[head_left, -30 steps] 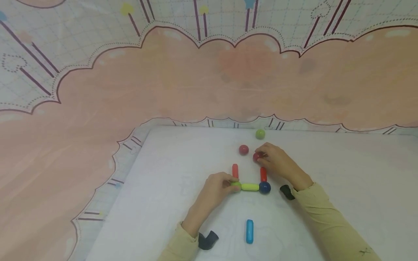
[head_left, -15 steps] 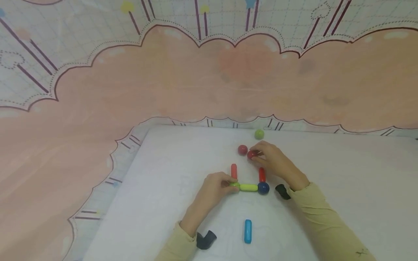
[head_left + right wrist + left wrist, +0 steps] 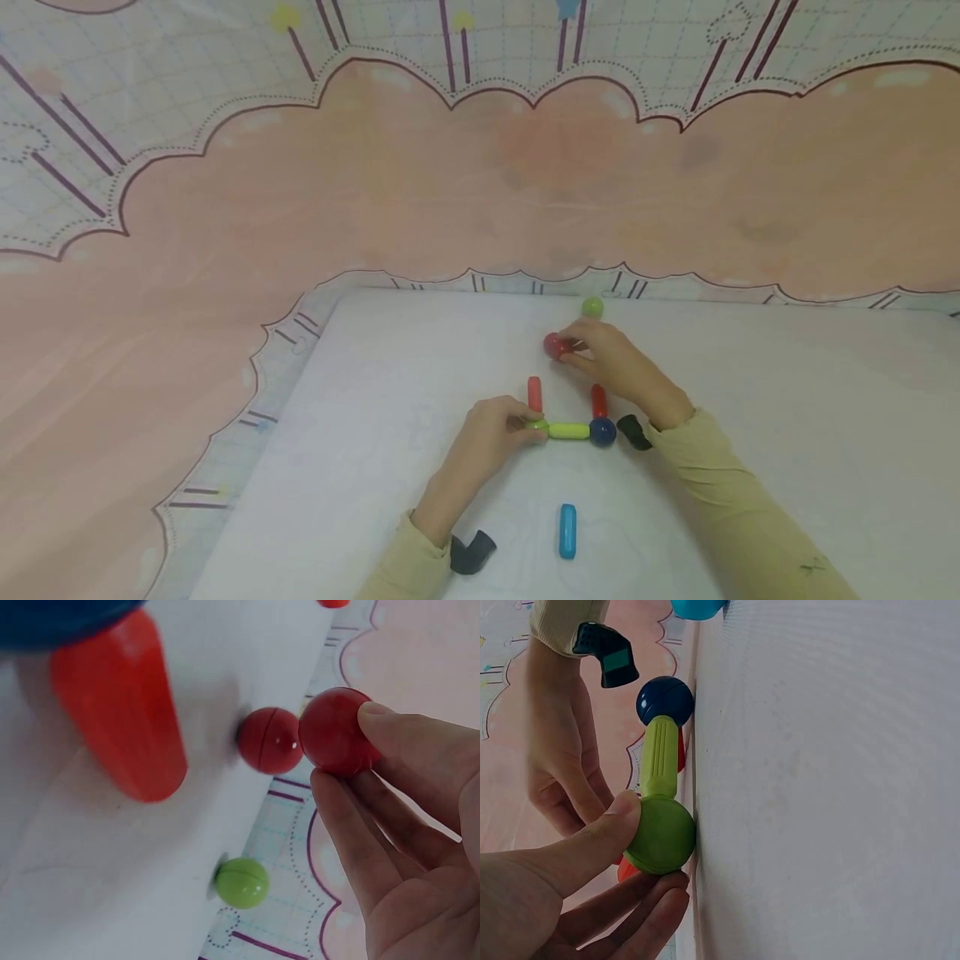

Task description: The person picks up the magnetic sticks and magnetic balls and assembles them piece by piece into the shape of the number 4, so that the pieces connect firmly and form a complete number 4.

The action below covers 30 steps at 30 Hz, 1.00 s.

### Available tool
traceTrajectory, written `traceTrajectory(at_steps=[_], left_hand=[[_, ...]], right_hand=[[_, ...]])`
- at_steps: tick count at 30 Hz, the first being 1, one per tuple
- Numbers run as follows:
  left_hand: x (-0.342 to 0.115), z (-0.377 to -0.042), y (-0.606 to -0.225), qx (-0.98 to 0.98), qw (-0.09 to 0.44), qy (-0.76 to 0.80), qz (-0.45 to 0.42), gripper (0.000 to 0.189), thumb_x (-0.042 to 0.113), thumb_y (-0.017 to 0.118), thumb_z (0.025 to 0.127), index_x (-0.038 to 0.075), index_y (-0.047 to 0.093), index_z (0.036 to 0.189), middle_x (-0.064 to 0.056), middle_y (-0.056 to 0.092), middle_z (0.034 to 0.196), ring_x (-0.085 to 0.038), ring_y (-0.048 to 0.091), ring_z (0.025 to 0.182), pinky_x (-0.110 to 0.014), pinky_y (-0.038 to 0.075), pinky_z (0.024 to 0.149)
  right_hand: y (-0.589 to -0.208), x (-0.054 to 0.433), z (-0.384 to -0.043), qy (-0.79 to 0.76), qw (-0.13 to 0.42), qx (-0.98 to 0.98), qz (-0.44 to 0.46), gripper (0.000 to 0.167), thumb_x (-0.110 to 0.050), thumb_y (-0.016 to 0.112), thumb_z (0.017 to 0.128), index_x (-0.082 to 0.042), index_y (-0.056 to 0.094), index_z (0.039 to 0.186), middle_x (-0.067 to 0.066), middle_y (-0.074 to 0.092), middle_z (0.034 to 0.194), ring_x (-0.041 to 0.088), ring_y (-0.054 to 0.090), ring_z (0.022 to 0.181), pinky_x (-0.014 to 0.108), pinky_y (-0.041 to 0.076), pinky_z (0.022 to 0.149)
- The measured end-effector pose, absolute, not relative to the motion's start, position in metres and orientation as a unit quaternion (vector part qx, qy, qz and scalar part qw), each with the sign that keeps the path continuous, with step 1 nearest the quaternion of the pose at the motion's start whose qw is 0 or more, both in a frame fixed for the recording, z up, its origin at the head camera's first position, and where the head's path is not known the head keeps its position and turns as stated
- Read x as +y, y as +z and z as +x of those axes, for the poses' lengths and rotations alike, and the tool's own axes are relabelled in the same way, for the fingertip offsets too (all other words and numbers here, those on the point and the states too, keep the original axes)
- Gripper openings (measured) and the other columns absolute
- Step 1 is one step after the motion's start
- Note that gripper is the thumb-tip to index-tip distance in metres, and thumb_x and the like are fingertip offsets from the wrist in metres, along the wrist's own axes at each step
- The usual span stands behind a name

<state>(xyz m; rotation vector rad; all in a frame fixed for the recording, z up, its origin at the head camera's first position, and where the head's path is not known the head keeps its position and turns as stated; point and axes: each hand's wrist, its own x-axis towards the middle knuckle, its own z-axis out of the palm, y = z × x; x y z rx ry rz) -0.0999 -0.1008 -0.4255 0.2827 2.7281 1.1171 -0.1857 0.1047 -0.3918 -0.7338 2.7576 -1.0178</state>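
With thumb and fingertips my left hand point(image 3: 487, 437) pinches a green ball point(image 3: 661, 836) at one end of a yellow-green rod point(image 3: 568, 431). A dark blue ball point(image 3: 602, 432) sits at the rod's other end. From the green ball's side a light red rod point(image 3: 534, 393) points away from me, and a red rod point(image 3: 598, 401) does so from the blue ball. Beyond them, my right hand point(image 3: 618, 362) pinches a red ball point(image 3: 335, 731). It is right beside a second red ball point(image 3: 268, 740) on the white table; the two overlap in the head view.
A loose green ball point(image 3: 592, 307) lies near the far edge of the white table point(image 3: 375, 367). Closer to me lies a blue rod point(image 3: 567, 531). Behind the table hangs a peach cloth point(image 3: 420, 192) with cloud outlines. Each wrist carries a dark strap piece point(image 3: 472, 552).
My right hand has moved left and slightly away from me, carrying the red ball up to the other red ball. My left hand keeps its pinch on the green ball in place.
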Motion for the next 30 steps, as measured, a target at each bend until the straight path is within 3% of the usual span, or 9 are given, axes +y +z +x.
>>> traceTrajectory(at_steps=[8, 17, 30], left_hand=[[-0.102, -0.101, -0.424, 0.919, 0.080, 0.370, 0.108, 0.028, 0.024, 0.082, 0.081, 0.018, 0.077, 0.108, 0.007, 0.074, 0.100, -0.008, 0.060, 0.084, -0.025, 0.053, 0.079], [-0.101, -0.100, -0.422, 0.918, 0.077, 0.372, 0.113, 0.028, 0.022, 0.082, 0.081, 0.016, 0.077, 0.107, 0.006, 0.074, 0.101, -0.008, 0.060, 0.083, -0.025, 0.053, 0.080], [-0.101, -0.101, -0.423, 0.918, 0.079, 0.372, 0.113, 0.028, 0.022, 0.082, 0.081, 0.016, 0.077, 0.107, 0.005, 0.074, 0.100, -0.008, 0.059, 0.081, -0.024, 0.053, 0.078]], right_hand=[[-0.392, 0.094, -0.186, -0.343, 0.046, 0.898, -0.273, 0.024, -0.008, 0.072, 0.090, -0.003, 0.069, 0.113, 0.007, 0.068, 0.104, 0.026, 0.068, 0.104, 0.042, 0.055, 0.095], [-0.393, 0.083, -0.185, -0.331, 0.048, 0.899, -0.282, 0.028, -0.010, 0.071, 0.091, -0.002, 0.067, 0.117, 0.007, 0.067, 0.106, 0.025, 0.067, 0.106, 0.040, 0.054, 0.097], [-0.395, 0.075, -0.182, -0.330, 0.078, 0.898, -0.281, 0.025, -0.012, 0.070, 0.093, -0.002, 0.068, 0.116, 0.007, 0.068, 0.107, 0.024, 0.066, 0.107, 0.040, 0.053, 0.097]])
